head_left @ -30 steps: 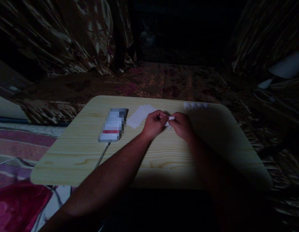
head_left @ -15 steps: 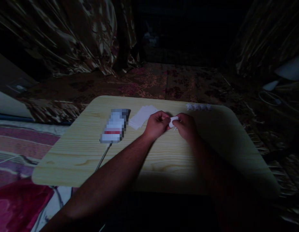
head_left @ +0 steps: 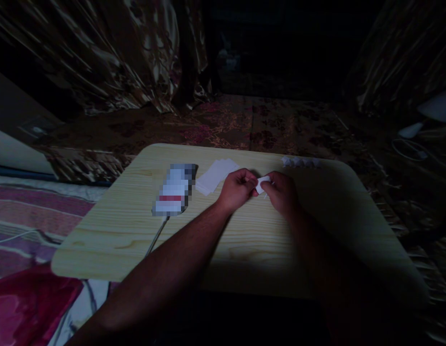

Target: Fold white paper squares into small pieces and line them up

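Note:
Between my two hands is a small folded piece of white paper [head_left: 263, 184], held just above the table. My left hand [head_left: 240, 188] pinches its left edge with thumb and fingertips. On the other side my right hand [head_left: 281, 191] grips it, the thumb lying across the front and the fingers behind it, mostly hidden. A thin pale strip pokes out below the right thumb. Left of my hands lies a fanned stack of white paper sheets [head_left: 213, 178]. Several small folded white paper pieces [head_left: 301, 162] stand in a row near the table's far edge.
A phone [head_left: 175, 188], its screen blurred out, lies on the left of the wooden table [head_left: 111, 230] with a cable [head_left: 157, 236] running toward me. Striped bedding [head_left: 39, 206] borders the left side. Patterned curtains hang behind, and a white lamp [head_left: 437, 106] stands far right.
The view has shifted slightly, so everything sits a little further right. The folded paper is tilted a bit more between my hands; both keep their grip.

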